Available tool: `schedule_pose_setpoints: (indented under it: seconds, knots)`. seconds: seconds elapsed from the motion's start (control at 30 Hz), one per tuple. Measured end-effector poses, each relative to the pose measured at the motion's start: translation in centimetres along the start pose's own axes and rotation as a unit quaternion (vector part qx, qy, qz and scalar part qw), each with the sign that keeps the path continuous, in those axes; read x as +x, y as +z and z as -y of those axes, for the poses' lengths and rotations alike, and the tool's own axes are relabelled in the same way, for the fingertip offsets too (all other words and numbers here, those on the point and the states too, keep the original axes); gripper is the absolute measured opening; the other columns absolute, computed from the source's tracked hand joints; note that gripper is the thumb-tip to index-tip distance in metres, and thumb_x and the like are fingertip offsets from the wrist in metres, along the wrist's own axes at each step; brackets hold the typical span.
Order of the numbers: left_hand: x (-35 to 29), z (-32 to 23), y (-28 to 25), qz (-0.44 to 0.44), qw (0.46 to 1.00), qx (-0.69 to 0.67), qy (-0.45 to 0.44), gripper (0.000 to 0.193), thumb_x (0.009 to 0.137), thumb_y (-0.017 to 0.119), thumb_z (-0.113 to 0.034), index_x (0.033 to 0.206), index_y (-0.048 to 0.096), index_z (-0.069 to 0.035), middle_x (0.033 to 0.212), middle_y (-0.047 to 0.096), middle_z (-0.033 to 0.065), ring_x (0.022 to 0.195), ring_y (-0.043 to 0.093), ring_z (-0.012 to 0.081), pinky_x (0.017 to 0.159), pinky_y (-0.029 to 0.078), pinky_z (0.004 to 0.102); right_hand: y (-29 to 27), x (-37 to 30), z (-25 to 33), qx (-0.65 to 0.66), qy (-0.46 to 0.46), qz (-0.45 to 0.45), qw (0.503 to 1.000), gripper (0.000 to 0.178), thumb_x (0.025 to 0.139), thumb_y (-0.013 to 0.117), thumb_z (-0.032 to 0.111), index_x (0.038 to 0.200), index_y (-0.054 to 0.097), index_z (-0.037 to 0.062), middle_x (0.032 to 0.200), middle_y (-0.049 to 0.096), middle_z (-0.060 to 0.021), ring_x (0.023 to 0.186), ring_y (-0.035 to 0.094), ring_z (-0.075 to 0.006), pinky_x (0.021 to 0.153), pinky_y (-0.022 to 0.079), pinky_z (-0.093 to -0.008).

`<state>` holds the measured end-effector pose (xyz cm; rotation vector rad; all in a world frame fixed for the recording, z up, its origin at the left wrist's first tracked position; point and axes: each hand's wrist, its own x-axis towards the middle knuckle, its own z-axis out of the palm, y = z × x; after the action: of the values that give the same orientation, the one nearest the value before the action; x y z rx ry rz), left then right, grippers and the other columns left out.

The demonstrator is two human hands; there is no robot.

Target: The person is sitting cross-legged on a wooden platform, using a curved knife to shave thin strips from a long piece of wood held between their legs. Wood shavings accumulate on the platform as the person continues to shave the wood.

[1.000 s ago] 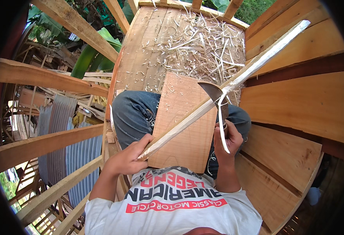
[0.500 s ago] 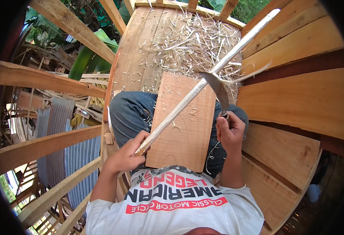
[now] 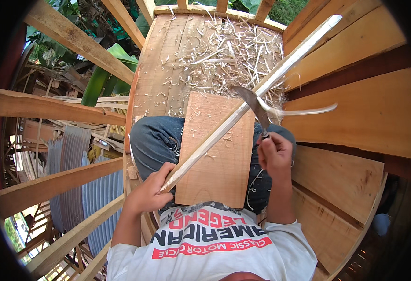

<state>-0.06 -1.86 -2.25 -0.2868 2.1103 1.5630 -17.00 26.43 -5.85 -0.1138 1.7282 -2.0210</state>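
Gripping a long stick (image 3: 243, 110), left fingers (image 3: 161, 180); right fingers (image 3: 273, 147) clasp a knife (image 3: 252, 105)

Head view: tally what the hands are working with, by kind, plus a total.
Hand: 2, left hand and right hand
Long stick: 1, long stick, held by the left hand
Knife: 1, knife, held in the right hand
Board: 1, board on the lap
Curled shaving: 1, shaving at the blade
Total: 6

shavings (image 3: 224, 49) on plank floor (image 3: 168, 70) | corrugated sheets (image 3: 81, 187) below | banana leaf (image 3: 105, 72)
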Motion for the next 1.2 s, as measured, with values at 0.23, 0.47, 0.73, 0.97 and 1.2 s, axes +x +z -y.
schedule_pose_setpoints:
  seconds: [0.23, 0.47, 0.73, 0.97, 1.2]
  knots:
    - [0.0, 0.7, 0.4, 0.018, 0.996, -0.086, 0.015, 0.056, 0.059, 0.055, -0.003, 0.115, 0.048, -0.001, 0.080, 0.049, 0.0027, 0.069, 0.048, 0.0123, 0.061, 0.041, 0.0269, -1.2, 0.4, -0.1, -0.114, -0.095, 0.028, 0.989, 0.016, 0.089, 0.071, 0.012, 0.093, 0.066, -0.0035, 0.061, 0.056, 0.0037, 0.049, 0.044, -0.0004, 0.044, 0.032, -0.0184]
    - [-0.1, 0.8, -0.5, 0.049, 0.996, -0.079, 0.000, 0.055, 0.066, 0.053, -0.001, 0.120, 0.045, -0.002, 0.082, 0.052, 0.0089, 0.077, 0.051, 0.0182, 0.070, 0.043, 0.0303, -0.8, 1.8, -0.1, 0.016, -0.175, -0.045, 0.983, 0.019, 0.092, 0.067, 0.017, 0.090, 0.062, -0.0005, 0.059, 0.052, 0.0024, 0.044, 0.045, -0.0033, 0.041, 0.031, -0.0199]
    - [-0.1, 2.0, 0.3, 0.048, 0.996, -0.071, -0.007, 0.054, 0.065, 0.053, -0.001, 0.119, 0.045, -0.002, 0.081, 0.050, 0.0083, 0.076, 0.050, 0.0188, 0.070, 0.043, 0.0313, -1.9, 1.4, -1.0, -0.104, -0.059, -0.011, 0.993, 0.019, 0.091, 0.070, 0.012, 0.098, 0.064, -0.0047, 0.060, 0.055, 0.0009, 0.050, 0.044, -0.0026, 0.044, 0.034, -0.0189]
    - [-0.1, 2.1, 0.1, 0.044, 0.992, -0.117, -0.013, 0.053, 0.064, 0.053, 0.000, 0.117, 0.046, -0.003, 0.082, 0.049, 0.0039, 0.076, 0.047, 0.0145, 0.068, 0.041, 0.0283, -0.7, 1.4, -1.5, -0.002, -0.061, -0.086, 0.994, 0.021, 0.097, 0.060, 0.019, 0.094, 0.061, -0.0022, 0.056, 0.048, 0.0023, 0.042, 0.042, -0.0038, 0.039, 0.030, -0.0193]
    - [-0.2, 1.4, 0.4, 0.052, 0.989, -0.136, -0.034, 0.052, 0.064, 0.053, 0.001, 0.116, 0.046, -0.004, 0.084, 0.047, 0.0032, 0.078, 0.046, 0.0135, 0.070, 0.040, 0.0275, -1.0, 0.9, -2.2, -0.026, -0.024, 0.004, 0.999, 0.020, 0.095, 0.063, 0.017, 0.093, 0.062, -0.0028, 0.055, 0.049, 0.0026, 0.043, 0.042, -0.0032, 0.041, 0.029, -0.0196]
